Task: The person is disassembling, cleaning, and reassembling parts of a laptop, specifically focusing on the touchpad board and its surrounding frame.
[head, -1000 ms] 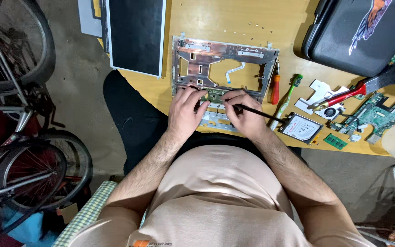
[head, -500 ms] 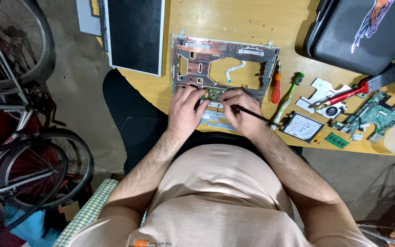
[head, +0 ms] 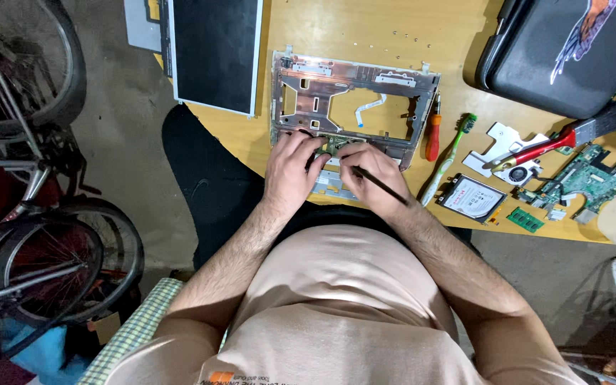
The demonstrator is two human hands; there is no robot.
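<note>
Both hands meet at the near edge of a stripped laptop frame (head: 354, 107) lying on the wooden table (head: 336, 36). The left hand (head: 290, 167) rests curled on that edge, its fingertips pressing down beside a small green circuit board (head: 334, 145) — whether they pinch anything I cannot tell. The right hand (head: 372, 175) is closed around a thin dark tool (head: 379, 185), its tip aimed at the same board, which sits between the two hands. An orange-handled screwdriver (head: 433, 132) and a green toothbrush (head: 449, 158) lie just right of the frame — a hard drive (head: 472, 199) nearby.
</note>
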